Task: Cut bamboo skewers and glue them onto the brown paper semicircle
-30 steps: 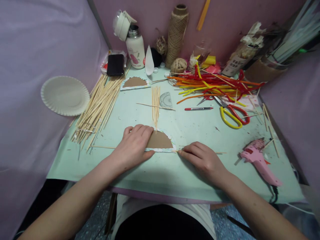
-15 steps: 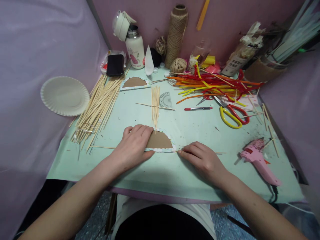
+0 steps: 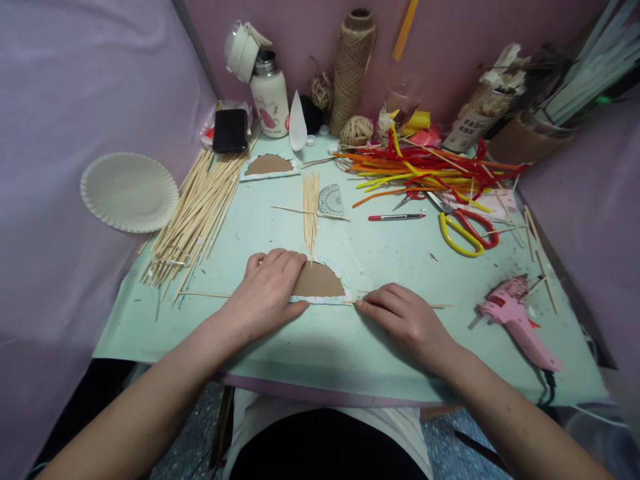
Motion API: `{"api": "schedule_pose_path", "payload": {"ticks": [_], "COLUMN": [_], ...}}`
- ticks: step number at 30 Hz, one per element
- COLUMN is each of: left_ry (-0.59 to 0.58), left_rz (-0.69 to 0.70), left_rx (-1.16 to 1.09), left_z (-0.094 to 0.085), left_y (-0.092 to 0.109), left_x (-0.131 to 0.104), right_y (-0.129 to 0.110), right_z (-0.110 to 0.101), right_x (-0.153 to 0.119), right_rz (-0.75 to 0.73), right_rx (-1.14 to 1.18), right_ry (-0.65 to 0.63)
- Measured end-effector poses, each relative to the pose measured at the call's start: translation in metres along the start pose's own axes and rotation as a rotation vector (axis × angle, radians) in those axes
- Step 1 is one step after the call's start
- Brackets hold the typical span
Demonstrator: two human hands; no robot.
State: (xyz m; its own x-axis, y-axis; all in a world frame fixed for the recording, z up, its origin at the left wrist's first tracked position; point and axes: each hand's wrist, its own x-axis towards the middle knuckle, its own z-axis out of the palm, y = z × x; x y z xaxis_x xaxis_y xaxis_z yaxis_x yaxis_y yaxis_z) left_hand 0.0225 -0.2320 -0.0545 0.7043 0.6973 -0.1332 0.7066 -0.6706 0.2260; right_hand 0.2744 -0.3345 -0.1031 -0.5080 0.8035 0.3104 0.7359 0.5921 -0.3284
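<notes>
A cardboard half-circle (image 3: 320, 279) with a pale patterned rim lies flat near the table's front. Over its left part my left hand (image 3: 270, 285) is closed, fingers across the top and thumb along the straight lower edge. A thin wooden stick (image 3: 204, 294) shows left of that hand; another stick end (image 3: 442, 306) shows on the far right. Beside the half-circle's right corner, my right hand (image 3: 395, 317) pinches a thin stick with thumb and forefinger. Whether these ends belong to one stick is hidden. A row of sticks (image 3: 311, 203) points down toward the curved rim.
A stick bundle (image 3: 210, 207) and paper plate (image 3: 130, 193) are at left. A second half-circle (image 3: 270, 165), protractor (image 3: 331, 201) and pen (image 3: 397, 217) lie beyond my hands. Scissors (image 3: 463, 235), pipe cleaners (image 3: 425, 167) and a pink glue gun (image 3: 520, 323) occupy the right.
</notes>
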Motion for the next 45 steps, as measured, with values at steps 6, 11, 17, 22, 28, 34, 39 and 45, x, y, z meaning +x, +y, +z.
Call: {"api": "schedule_pose_path", "payload": {"ticks": [6, 11, 17, 22, 28, 34, 39, 45], "left_ry": [-0.002, -0.003, 0.009, 0.002, 0.001, 0.003, 0.002, 0.007], "left_rz": [-0.004, -0.001, 0.006, 0.0, 0.001, 0.001, 0.005, 0.011], "left_rx": [-0.002, 0.003, 0.005, 0.007, 0.004, 0.003, 0.001, -0.004], "left_z": [0.0, 0.0004, 0.0018, 0.0015, 0.0006, 0.0011, 0.0013, 0.0005], "left_y": [0.0001, 0.0, -0.001, -0.0007, -0.0006, -0.0008, -0.0004, -0.0002], "left_x": [-0.0001, -0.0001, -0.001, -0.0001, 0.0004, -0.0004, -0.0003, -0.0002], "right_y": [-0.0008, -0.0007, -0.0004, -0.0001, -0.0009, -0.0018, -0.0011, -0.0018], "right_z": [0.0001, 0.0007, 0.0005, 0.0015, 0.0008, -0.0004, -0.0002, 0.0], "right_x": [-0.0003, -0.0004, 0.0008, 0.0001, 0.0002, 0.0007, 0.0005, 0.0003], "right_rz": [0.0, 0.0, -0.001, -0.009, 0.004, 0.016, 0.011, 0.011], "right_rx": [0.001, -0.002, -0.006, 0.001, -0.01, 0.0, -0.003, -0.015], "right_ry": [0.001, 0.004, 0.002, 0.009, 0.0, -0.003, 0.004, -0.004]}}
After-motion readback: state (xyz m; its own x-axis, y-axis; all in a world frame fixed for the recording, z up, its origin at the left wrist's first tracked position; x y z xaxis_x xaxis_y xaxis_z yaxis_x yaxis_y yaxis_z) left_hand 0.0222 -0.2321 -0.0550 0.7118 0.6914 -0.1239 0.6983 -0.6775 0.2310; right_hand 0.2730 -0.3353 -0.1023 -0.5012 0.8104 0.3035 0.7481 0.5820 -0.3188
